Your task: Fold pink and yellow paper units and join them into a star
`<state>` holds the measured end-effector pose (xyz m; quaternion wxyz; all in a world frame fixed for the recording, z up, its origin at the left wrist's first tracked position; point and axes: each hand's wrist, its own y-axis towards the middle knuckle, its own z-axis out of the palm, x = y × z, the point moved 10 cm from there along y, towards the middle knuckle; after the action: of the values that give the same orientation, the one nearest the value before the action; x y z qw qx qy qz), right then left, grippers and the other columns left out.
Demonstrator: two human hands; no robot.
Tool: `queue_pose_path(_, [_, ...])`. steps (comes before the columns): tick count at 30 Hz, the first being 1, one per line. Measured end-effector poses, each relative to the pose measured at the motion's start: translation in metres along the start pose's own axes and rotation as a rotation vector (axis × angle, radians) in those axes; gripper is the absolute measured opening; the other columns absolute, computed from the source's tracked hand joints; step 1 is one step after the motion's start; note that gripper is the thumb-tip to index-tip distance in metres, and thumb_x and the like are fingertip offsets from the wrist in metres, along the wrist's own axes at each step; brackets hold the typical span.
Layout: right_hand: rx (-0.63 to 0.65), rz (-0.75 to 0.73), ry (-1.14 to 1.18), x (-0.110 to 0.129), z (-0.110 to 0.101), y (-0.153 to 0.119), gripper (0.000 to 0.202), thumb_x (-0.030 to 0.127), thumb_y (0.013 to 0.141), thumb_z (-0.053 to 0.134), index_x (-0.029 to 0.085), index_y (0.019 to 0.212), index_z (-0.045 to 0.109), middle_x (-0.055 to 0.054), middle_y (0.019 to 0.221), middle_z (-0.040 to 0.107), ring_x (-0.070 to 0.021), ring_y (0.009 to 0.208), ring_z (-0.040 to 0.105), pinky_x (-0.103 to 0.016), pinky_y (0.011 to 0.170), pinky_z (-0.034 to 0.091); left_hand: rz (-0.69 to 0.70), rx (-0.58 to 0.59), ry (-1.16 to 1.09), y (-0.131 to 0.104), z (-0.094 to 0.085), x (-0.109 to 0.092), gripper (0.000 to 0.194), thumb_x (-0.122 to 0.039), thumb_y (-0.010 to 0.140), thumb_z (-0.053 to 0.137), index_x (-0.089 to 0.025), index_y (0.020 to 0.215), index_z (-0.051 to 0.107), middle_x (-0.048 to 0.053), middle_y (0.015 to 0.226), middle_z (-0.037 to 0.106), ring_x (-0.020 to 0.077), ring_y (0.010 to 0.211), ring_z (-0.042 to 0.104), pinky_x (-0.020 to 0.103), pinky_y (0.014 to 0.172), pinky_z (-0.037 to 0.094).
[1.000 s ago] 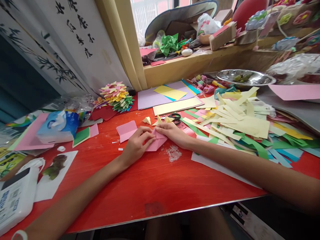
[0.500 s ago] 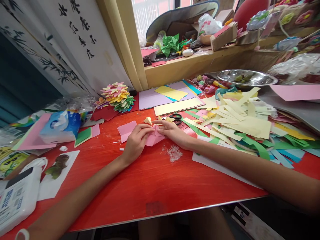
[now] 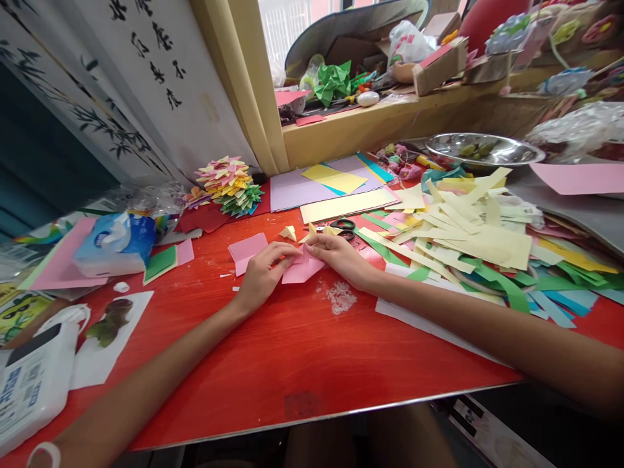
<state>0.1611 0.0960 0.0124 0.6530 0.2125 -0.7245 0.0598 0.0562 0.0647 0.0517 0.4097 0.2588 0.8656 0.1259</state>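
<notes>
A partly folded pink paper (image 3: 302, 268) is between my two hands, near the middle of the red table. My left hand (image 3: 266, 273) pinches its left side, and my right hand (image 3: 338, 255) grips its upper right part. Another pink paper (image 3: 247, 252), creased, lies just left of my left hand. Small folded yellow pieces (image 3: 288, 233) rest beyond my fingers. Black-handled scissors (image 3: 344, 227) lie behind my right hand, their blades partly hidden by yellow paper.
Paper strips (image 3: 458, 227) are heaped at the right. A steel plate (image 3: 521, 156), coloured sheets (image 3: 292, 188) and a folded-paper model (image 3: 229, 185) stand behind. Tissues (image 3: 117, 244) and a white device (image 3: 41, 383) are at left. Clear bits (image 3: 341, 298) lie near my right wrist.
My right fingers have drawn in around the paper, and the raised pink point between my hands now shows less. My left hand has shifted slightly on the paper.
</notes>
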Motion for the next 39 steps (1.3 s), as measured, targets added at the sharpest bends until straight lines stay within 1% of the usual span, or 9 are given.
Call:
queue_pose_path(3, [-0.025, 0.047, 0.039, -0.003, -0.002, -0.001, 0.02, 0.032, 0.079, 0.05, 0.016, 0.087, 0.059, -0.003, 0.086, 0.059, -0.0125, 0.077, 0.052, -0.027, 0.071, 0.041, -0.04, -0.037, -0.046, 0.0, -0.004, 0.005, 0.016, -0.026, 0.081, 0.049, -0.022, 0.089, 0.062, 0.003, 0.093, 0.062, 0.015, 0.091, 0.056, 0.029, 0.079, 0.045])
queue_pose_path(7, [0.069, 0.128, 0.191, -0.009, 0.01, -0.003, 0.024, 0.036, 0.079, 0.051, 0.015, 0.086, 0.06, -0.005, 0.085, 0.061, -0.013, 0.074, 0.056, -0.027, 0.068, 0.045, -0.059, -0.095, -0.069, 0.0, -0.011, 0.007, 0.016, -0.025, 0.081, 0.048, -0.021, 0.088, 0.062, 0.004, 0.095, 0.06, 0.0151, 0.092, 0.055, 0.029, 0.078, 0.046])
queue_pose_path(10, [0.087, 0.137, 0.224, -0.009, 0.012, -0.004, 0.023, 0.035, 0.079, 0.051, 0.015, 0.083, 0.061, -0.004, 0.078, 0.061, -0.0118, 0.069, 0.057, -0.026, 0.066, 0.045, -0.064, -0.094, -0.083, 0.0, -0.011, 0.008, 0.016, -0.025, 0.081, 0.049, -0.021, 0.089, 0.063, 0.004, 0.095, 0.061, 0.0148, 0.091, 0.055, 0.029, 0.078, 0.046])
queue_pose_path(15, [0.102, 0.067, 0.156, -0.003, 0.011, -0.004, 0.024, 0.035, 0.08, 0.049, 0.015, 0.085, 0.062, -0.004, 0.081, 0.062, -0.0121, 0.074, 0.057, -0.026, 0.069, 0.045, -0.071, -0.085, -0.138, 0.001, -0.01, 0.012, 0.016, -0.028, 0.08, 0.051, -0.022, 0.088, 0.063, 0.003, 0.092, 0.061, 0.0148, 0.09, 0.055, 0.029, 0.08, 0.044])
queue_pose_path(20, [0.106, 0.054, 0.108, -0.002, 0.011, -0.004, 0.027, 0.035, 0.082, 0.046, 0.013, 0.085, 0.061, -0.006, 0.084, 0.063, -0.0118, 0.072, 0.056, -0.026, 0.067, 0.044, -0.083, -0.056, -0.201, 0.001, -0.007, 0.015, 0.015, -0.028, 0.079, 0.053, -0.022, 0.088, 0.064, 0.003, 0.091, 0.06, 0.0155, 0.091, 0.054, 0.029, 0.08, 0.043])
queue_pose_path(28, [0.125, 0.043, 0.082, 0.001, 0.013, -0.005, 0.027, 0.036, 0.081, 0.047, 0.014, 0.086, 0.062, -0.004, 0.084, 0.062, -0.0118, 0.074, 0.055, -0.026, 0.07, 0.042, -0.091, -0.037, -0.234, 0.002, -0.004, 0.019, 0.014, -0.025, 0.078, 0.054, -0.022, 0.086, 0.065, 0.003, 0.09, 0.058, 0.015, 0.088, 0.052, 0.027, 0.077, 0.042])
queue_pose_path(31, [0.154, 0.026, 0.047, 0.003, 0.016, -0.005, 0.026, 0.035, 0.082, 0.047, 0.015, 0.083, 0.063, -0.003, 0.08, 0.061, -0.0115, 0.073, 0.053, -0.026, 0.071, 0.04, -0.086, -0.01, -0.235, 0.002, -0.002, 0.018, 0.014, -0.025, 0.078, 0.054, -0.022, 0.087, 0.065, 0.003, 0.089, 0.057, 0.0145, 0.086, 0.052, 0.027, 0.076, 0.041])
queue_pose_path(34, [0.158, 0.008, -0.026, 0.003, 0.017, -0.004, 0.025, 0.036, 0.081, 0.049, 0.014, 0.077, 0.062, -0.001, 0.07, 0.056, -0.0106, 0.066, 0.049, -0.026, 0.064, 0.038, -0.084, 0.009, -0.241, 0.002, 0.0, 0.016, 0.013, -0.025, 0.078, 0.054, -0.021, 0.086, 0.064, 0.003, 0.087, 0.058, 0.014, 0.084, 0.052, 0.026, 0.075, 0.04])
queue_pose_path(39, [0.166, -0.017, -0.093, 0.007, 0.018, -0.004, 0.025, 0.036, 0.079, 0.053, 0.014, 0.071, 0.06, 0.0, 0.061, 0.048, -0.0107, 0.061, 0.044, -0.026, 0.058, 0.034, -0.134, 0.016, -0.292, 0.001, 0.004, 0.02, 0.015, -0.027, 0.076, 0.056, -0.021, 0.089, 0.061, 0.002, 0.089, 0.058, 0.0103, 0.071, 0.049, 0.024, 0.067, 0.04])
